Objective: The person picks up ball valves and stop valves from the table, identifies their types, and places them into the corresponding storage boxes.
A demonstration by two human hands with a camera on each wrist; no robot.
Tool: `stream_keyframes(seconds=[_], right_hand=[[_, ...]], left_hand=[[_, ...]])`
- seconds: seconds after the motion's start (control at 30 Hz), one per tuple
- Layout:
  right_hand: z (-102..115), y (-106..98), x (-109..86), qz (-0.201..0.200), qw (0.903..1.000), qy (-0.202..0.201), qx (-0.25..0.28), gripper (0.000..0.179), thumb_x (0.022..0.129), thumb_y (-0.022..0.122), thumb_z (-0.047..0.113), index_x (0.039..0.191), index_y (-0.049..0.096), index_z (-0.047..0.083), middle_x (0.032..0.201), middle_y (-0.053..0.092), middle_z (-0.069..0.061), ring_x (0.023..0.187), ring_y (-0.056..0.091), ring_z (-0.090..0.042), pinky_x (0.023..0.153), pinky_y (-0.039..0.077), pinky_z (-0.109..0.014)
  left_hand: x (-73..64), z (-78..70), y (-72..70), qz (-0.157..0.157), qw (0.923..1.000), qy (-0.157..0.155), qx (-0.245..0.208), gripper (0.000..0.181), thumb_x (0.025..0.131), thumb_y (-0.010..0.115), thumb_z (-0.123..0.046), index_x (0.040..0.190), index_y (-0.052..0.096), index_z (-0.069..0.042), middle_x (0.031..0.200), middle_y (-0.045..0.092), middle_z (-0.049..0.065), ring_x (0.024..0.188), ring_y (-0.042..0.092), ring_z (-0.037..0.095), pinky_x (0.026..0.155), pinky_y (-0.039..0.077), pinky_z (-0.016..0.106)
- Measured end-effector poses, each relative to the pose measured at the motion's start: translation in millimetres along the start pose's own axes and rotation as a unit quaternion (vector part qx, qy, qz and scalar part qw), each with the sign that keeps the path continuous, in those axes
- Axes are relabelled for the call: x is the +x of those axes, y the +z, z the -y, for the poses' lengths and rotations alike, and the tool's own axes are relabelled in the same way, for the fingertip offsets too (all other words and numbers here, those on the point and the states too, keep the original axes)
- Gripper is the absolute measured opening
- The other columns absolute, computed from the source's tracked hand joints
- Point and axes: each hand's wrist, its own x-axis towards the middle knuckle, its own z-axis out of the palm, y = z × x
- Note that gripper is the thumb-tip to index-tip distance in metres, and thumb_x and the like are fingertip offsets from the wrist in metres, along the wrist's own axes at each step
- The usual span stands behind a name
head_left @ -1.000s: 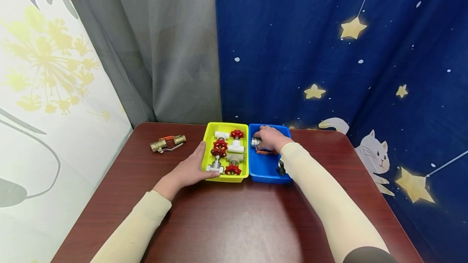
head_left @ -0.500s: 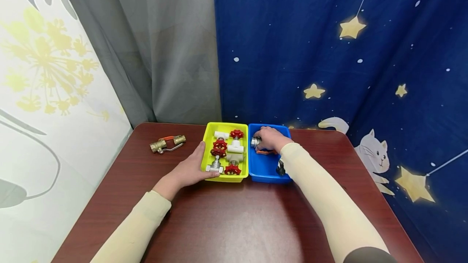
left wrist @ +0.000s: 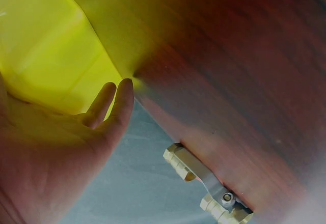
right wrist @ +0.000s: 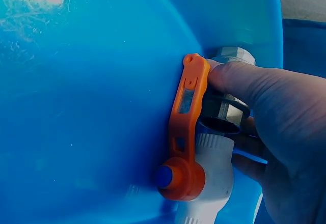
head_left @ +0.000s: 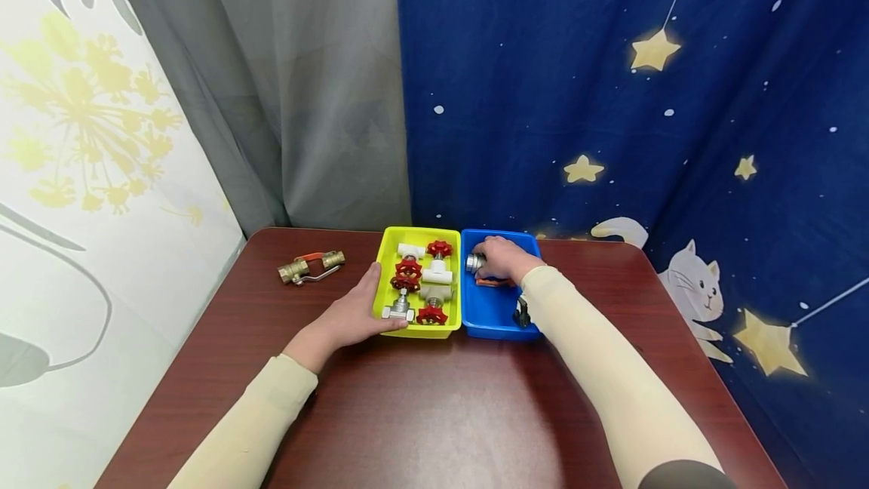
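My right hand (head_left: 498, 256) reaches into the blue bin (head_left: 489, 334) and pinches a silver metal valve (right wrist: 235, 57) between thumb and fingers near the bin's wall. Beside it lies a white plastic ball valve (right wrist: 216, 165) with an orange lever handle (right wrist: 191, 109). My left hand (head_left: 353, 312) rests against the outside of the yellow bin (head_left: 424, 333), thumb along its front edge and fingers extended along its left wall. Inside the yellow bin sit several handwheel valves (head_left: 408, 274), some with white bodies, some metal, mostly with red wheels. The undersides of the valves there are hidden.
Two brass ball valves (head_left: 295, 272), one with an orange handle and one with a silver lever, lie on the dark red table (head_left: 441, 413) to the left. Both bins stand side by side near the table's back edge. Grey and blue curtains (head_left: 475, 96) hang behind.
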Motion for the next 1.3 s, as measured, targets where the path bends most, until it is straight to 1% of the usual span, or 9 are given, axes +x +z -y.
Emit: stream_keyframes(seconds=[0.13,0.37,0.5,0.63,0.8,0.93,1.03,1.17,1.3], right_hand=[[1,-1,-1.2,0.003,1.0000,-0.001,0.005,0.059,0.103,0.083,0.034,0.155,0.065,0.011,0.140,0.065,-0.013,0.129,0.058,-0.032,0.118,0.048,-0.052],[-3,0,3.3,0.006,1.0000,0.002,0.003,0.060,0.102,0.084,0.034,0.154,0.065,0.012,0.140,0.065,-0.013,0.128,0.058,-0.031,0.117,0.050,-0.051],[-4,-7,-5.5,-0.001,1.0000,-0.001,0.006,0.063,0.102,0.083,0.036,0.157,0.062,0.011,0.153,0.059,-0.017,0.140,0.054,-0.037,0.121,0.045,-0.057],[-6,-16,-14.7,-0.012,0.9999,-0.003,-0.008,0.064,0.105,0.079,0.040,0.159,0.060,0.011,0.162,0.053,-0.019,0.150,0.048,-0.040,0.124,0.040,-0.062],[-11,-24,-32.6,-0.047,0.9985,-0.019,-0.018,0.059,0.106,0.077,0.040,0.154,0.064,0.007,0.153,0.060,-0.021,0.142,0.054,-0.040,0.120,0.045,-0.060],[-16,-29,-52.5,-0.092,0.9954,-0.026,-0.003,0.055,0.106,0.077,0.037,0.149,0.067,0.004,0.145,0.065,-0.022,0.136,0.059,-0.040,0.115,0.050,-0.060],[-20,-31,-67.5,-0.118,0.9925,-0.032,0.003,0.053,0.107,0.076,0.036,0.147,0.068,0.003,0.142,0.066,-0.021,0.134,0.060,-0.040,0.114,0.052,-0.060],[-26,-31,-85.7,-0.138,0.9898,-0.035,0.005,0.050,0.108,0.074,0.035,0.146,0.069,0.003,0.140,0.067,-0.021,0.133,0.060,-0.040,0.113,0.051,-0.060],[-33,-28,-102.1,-0.153,0.9878,-0.028,0.016,0.050,0.108,0.074,0.036,0.145,0.069,0.003,0.142,0.066,-0.020,0.136,0.059,-0.041,0.113,0.052,-0.061]], left_hand=[[-0.4,-0.5,0.0,0.000,1.0000,0.000,-0.002,0.143,0.084,0.077,-0.084,0.178,-0.003,-0.011,0.186,0.004,0.013,0.166,0.026,0.036,0.128,0.034,0.059],[-0.9,-2.2,-0.6,0.002,1.0000,-0.002,-0.001,0.143,0.084,0.077,-0.083,0.178,-0.003,-0.010,0.186,0.003,0.013,0.166,0.026,0.036,0.128,0.034,0.059],[-1.3,-2.9,-1.3,0.000,1.0000,0.000,-0.002,0.143,0.084,0.077,-0.083,0.178,-0.003,-0.009,0.186,0.003,0.013,0.166,0.026,0.036,0.129,0.034,0.058],[-1.8,-3.8,-2.0,-0.002,1.0000,0.001,-0.003,0.143,0.084,0.077,-0.083,0.178,-0.002,-0.008,0.186,0.004,0.014,0.166,0.026,0.036,0.129,0.034,0.058],[-1.9,-4.0,-1.8,-0.001,1.0000,0.002,-0.007,0.144,0.084,0.078,-0.083,0.178,-0.001,-0.008,0.186,0.004,0.014,0.166,0.026,0.036,0.129,0.033,0.059],[-1.0,-3.3,-1.2,-0.003,1.0000,0.004,-0.006,0.144,0.083,0.077,-0.084,0.178,-0.001,-0.008,0.186,0.004,0.014,0.166,0.026,0.036,0.129,0.033,0.059],[-0.6,-2.3,-0.9,-0.004,1.0000,0.004,-0.001,0.145,0.084,0.076,-0.085,0.178,-0.002,-0.008,0.186,0.003,0.014,0.166,0.025,0.036,0.129,0.033,0.058],[0.0,-0.9,-0.6,-0.004,1.0000,0.003,0.003,0.144,0.085,0.076,-0.084,0.178,-0.004,-0.008,0.186,0.003,0.014,0.166,0.025,0.036,0.129,0.033,0.058],[0.0,-1.5,-0.4,-0.004,1.0000,0.003,-0.001,0.142,0.086,0.078,-0.081,0.178,-0.003,-0.009,0.186,0.003,0.014,0.166,0.025,0.036,0.129,0.034,0.058]])
